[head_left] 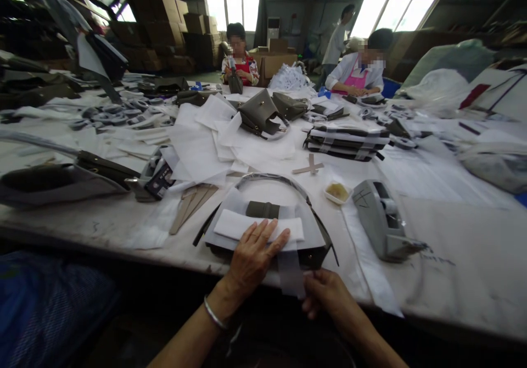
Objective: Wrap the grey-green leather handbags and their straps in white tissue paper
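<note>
- Pale worktable (pixel 428 269) in a large room, with the dark handbag (pixel 315 258) lying at its near edge.
- On the handbag, the left hand (pixel 252 258) rests flat, fingers slightly apart, on a folded white pad (pixel 231 226); if it pressed unevenly, the smooth-looking pad could slide askew.
- At the handbag's near edge, the right hand (pixel 327 290) has thumb and forefinger seemingly pinched together on a translucent strip (pixel 290 273); a sideways pull could crease it or drag the pad along.
- Because the strip hangs past the table edge, it could fold under or catch beneath the handbag.
- Beyond the handbag, its wrapped handle (pixel 269 178) arches upward and could snag a sleeve or loose sheet.
- Right of the handbag, a grey tape dispenser (pixel 373 208) and a small dish (pixel 337 192) crowd the right arm's way outward; a wide swing might knock either.
- Left of the handbag lie brown strips (pixel 195 206) and another dispenser (pixel 145 191).
- Behind the handbag, loose white sheets (pixel 197 143) and more bags limit space; two seated people work farther off.
</note>
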`<state>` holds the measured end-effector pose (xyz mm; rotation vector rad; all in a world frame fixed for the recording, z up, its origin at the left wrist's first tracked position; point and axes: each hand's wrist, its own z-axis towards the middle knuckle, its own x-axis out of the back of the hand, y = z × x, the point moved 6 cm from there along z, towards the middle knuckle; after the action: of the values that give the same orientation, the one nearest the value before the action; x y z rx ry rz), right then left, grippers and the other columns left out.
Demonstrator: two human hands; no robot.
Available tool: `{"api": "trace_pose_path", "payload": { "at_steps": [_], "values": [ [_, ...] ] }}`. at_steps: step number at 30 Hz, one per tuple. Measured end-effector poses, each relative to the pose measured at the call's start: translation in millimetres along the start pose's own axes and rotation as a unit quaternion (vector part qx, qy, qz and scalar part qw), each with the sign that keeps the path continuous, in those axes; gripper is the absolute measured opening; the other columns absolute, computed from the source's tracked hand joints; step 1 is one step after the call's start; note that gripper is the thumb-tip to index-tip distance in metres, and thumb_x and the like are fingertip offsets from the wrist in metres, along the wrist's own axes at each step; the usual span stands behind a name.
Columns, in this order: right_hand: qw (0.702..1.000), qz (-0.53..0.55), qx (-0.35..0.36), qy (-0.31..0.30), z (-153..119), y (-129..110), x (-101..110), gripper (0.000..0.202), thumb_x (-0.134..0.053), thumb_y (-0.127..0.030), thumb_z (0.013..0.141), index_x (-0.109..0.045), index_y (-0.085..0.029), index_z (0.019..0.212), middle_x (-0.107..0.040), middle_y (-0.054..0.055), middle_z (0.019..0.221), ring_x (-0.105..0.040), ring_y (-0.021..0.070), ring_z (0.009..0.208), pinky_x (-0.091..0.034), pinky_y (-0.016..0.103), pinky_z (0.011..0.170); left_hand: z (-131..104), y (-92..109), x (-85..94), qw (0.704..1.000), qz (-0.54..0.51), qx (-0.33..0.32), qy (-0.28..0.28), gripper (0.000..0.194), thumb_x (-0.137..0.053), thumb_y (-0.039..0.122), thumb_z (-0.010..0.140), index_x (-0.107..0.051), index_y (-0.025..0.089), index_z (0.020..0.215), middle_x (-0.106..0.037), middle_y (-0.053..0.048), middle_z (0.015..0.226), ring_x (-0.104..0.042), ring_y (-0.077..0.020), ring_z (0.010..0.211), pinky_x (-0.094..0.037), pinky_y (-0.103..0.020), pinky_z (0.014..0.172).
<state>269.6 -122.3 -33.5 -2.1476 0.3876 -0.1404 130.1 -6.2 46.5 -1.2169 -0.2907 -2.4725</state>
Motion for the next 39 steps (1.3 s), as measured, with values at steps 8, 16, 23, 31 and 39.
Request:
{"api": "trace_pose_path", "payload": {
  "at_steps": [8, 16, 23, 31, 39],
  "values": [
    [0.999, 0.013, -0.009, -0.037, -21, 16, -32, 0.057, -0.076, -0.067, 0.059, -0.053, -0.017, 0.075, -0.065, 0.002, 0.061, -0.055, 0.011, 0.041, -0.037, 0.019, 0.037, -9, 2, -14.6, 0.998, 0.026, -0.018, -0.055, 0.058, -0.048, 0.017, 0.095, -0.034, 0.03, 0.149, -0.045, -0.004, 0.15, -0.041, -0.0269, 0.138, -0.038, -0.046, 0.112],
    [0.977, -0.144, -0.02, -0.157, -47, 14, -36, 0.035, -0.066, -0.049, 0.075, -0.059, -0.015, 0.068, -0.065, 0.001, 0.06, -0.052, 0.0079, 0.038, -0.031, 0.016, 0.035, -8, 9, -7.9, 0.991, -0.027, -0.048, -0.122, 0.058, -0.047, 0.025, 0.097, -0.028, 0.032, 0.151, -0.039, -0.002, 0.153, -0.03, -0.0229, 0.144, -0.025, -0.051, 0.118],
    [0.881, -0.339, 0.329, 0.014, -78, -108, -5, 0.021, -0.061, -0.039, 0.089, -0.072, -0.022, 0.094, -0.073, 0.006, 0.092, -0.069, 0.0204, 0.077, -0.056, 0.032, 0.07, -10, 10, -12.3, 0.991, -0.045, -0.039, -0.116, 0.054, -0.046, 0.021, 0.098, -0.032, 0.034, 0.149, -0.044, -0.002, 0.15, -0.034, -0.0224, 0.143, -0.023, -0.051, 0.118],
    [0.641, -0.499, 0.579, 0.07, -37, -100, -16, 0.033, -0.058, -0.009, 0.087, -0.066, -0.024, 0.115, -0.067, 0.006, 0.124, -0.056, 0.0252, 0.125, -0.041, 0.051, 0.111, -10, 11, -10.9, 0.989, -0.09, -0.027, -0.118, 0.052, -0.041, 0.015, 0.097, -0.035, 0.02, 0.148, -0.045, -0.005, 0.149, -0.033, -0.0196, 0.143, -0.015, -0.047, 0.122],
    [0.761, -0.326, 0.556, 0.082, -44, -111, 6, 0.009, -0.062, -0.019, 0.091, -0.069, -0.024, 0.093, -0.074, 0.003, 0.1, -0.069, 0.0201, 0.1, -0.054, 0.041, 0.1, -10, 13, -10.8, 0.99, -0.065, -0.017, -0.124, 0.055, -0.039, 0.015, 0.096, -0.031, 0.023, 0.15, -0.041, -0.002, 0.152, -0.031, -0.0202, 0.144, -0.018, -0.048, 0.121]
  ]
}}
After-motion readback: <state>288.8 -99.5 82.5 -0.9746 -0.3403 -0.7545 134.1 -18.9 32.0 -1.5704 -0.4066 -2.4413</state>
